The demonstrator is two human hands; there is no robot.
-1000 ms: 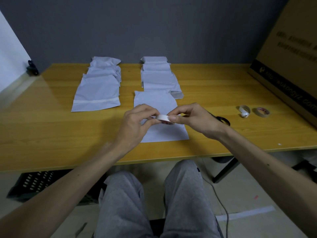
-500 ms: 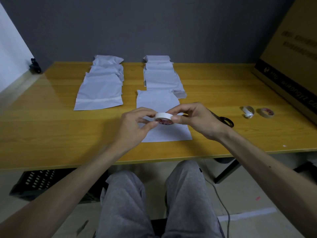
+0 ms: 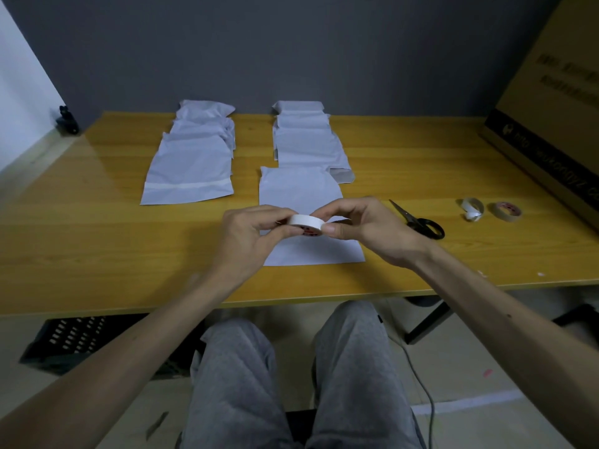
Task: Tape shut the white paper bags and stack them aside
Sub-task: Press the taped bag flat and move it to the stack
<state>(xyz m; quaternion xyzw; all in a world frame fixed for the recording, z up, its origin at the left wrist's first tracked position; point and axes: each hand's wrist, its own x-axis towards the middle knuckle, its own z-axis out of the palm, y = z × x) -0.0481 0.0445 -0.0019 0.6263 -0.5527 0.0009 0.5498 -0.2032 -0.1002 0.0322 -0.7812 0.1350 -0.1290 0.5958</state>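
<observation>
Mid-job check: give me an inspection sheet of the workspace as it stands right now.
Surface: yellow wooden table; scissors lie right of the hands.
Job's things: tape roll held above one flat white bag; taped bags piled far left; more bags behind.
Clutter: tape ring with a loose end and small tape roll, at right.
Grips: left hand and right hand both pinch the tape roll.
Cables: one cable on the floor.
Surroundings: cardboard box at right, black crate under the table, grey wall.
</observation>
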